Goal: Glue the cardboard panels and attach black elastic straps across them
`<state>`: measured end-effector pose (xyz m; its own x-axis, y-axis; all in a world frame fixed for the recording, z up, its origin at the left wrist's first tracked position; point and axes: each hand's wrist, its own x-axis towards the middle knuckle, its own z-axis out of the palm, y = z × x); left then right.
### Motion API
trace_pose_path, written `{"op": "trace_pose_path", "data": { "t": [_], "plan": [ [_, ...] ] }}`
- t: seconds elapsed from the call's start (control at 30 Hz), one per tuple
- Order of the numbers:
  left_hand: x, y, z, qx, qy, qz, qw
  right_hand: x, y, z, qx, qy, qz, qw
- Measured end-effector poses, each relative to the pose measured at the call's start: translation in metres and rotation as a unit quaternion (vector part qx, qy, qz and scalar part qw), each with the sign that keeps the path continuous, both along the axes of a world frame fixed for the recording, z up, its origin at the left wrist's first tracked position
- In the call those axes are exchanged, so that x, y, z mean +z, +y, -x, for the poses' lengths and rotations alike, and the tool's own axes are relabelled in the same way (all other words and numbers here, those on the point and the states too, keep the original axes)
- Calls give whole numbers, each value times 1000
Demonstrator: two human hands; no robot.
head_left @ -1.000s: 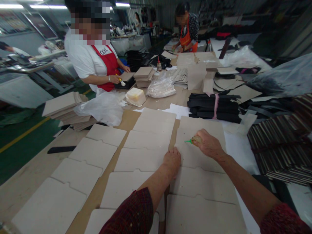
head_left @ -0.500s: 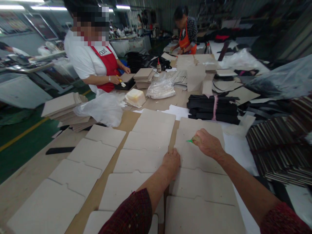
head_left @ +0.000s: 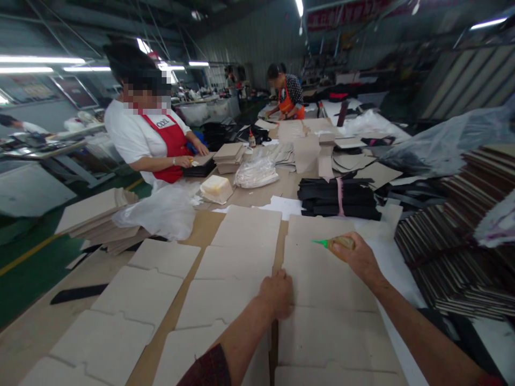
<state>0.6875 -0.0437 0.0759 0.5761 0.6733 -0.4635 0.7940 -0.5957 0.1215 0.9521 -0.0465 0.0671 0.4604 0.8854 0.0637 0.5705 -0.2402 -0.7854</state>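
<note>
My right hand (head_left: pixel 362 258) is closed around a small glue bottle (head_left: pixel 341 246) with a green nozzle. The bottle lies nearly level above the upper part of the right column of grey-beige cardboard pieces (head_left: pixel 322 287), its tip pointing left. By the left edge of that column rests my left hand (head_left: pixel 277 295), its fingers curled; whether they grip the edge is hidden. To the left run a middle column of overlapping cardboard pieces (head_left: pixel 225 262) and another column (head_left: pixel 140 292), each piece with a notched or stepped edge.
Beyond the columns lie a bundle of black strips (head_left: pixel 338 198) tied in pink, a plastic-wrapped pack (head_left: pixel 257 171) and a whitish tub (head_left: pixel 216 188). Stacked dark boards (head_left: pixel 442 257) stand at right. A person in a red apron (head_left: pixel 169 139) works at left; another in orange (head_left: pixel 286 99) farther back.
The view has tilted upward, so the table sits lower in it. My right hand has turned, showing more of the bottle. My left hand stays by the column's edge, fingers more curled.
</note>
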Motion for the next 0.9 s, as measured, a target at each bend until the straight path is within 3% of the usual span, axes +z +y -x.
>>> {"op": "trace_pose_path", "data": {
  "t": [0.2, 0.33, 0.6, 0.9],
  "plan": [
    [3, 24, -15, 36, -8, -62, 997, 3, -1, -58, -81, -81, -45, 992],
    [-5, 37, -23, 43, 10, -61, 997, 1, 0, -81, -62, -153, -15, 986],
    [-11, 50, -27, 18, 41, -54, 998, -2, 9, -86, -19, -224, 41, 974],
    [-10, 49, -29, 16, 50, -60, 997, -5, 29, -82, 31, -279, 71, 957]
  ]
}}
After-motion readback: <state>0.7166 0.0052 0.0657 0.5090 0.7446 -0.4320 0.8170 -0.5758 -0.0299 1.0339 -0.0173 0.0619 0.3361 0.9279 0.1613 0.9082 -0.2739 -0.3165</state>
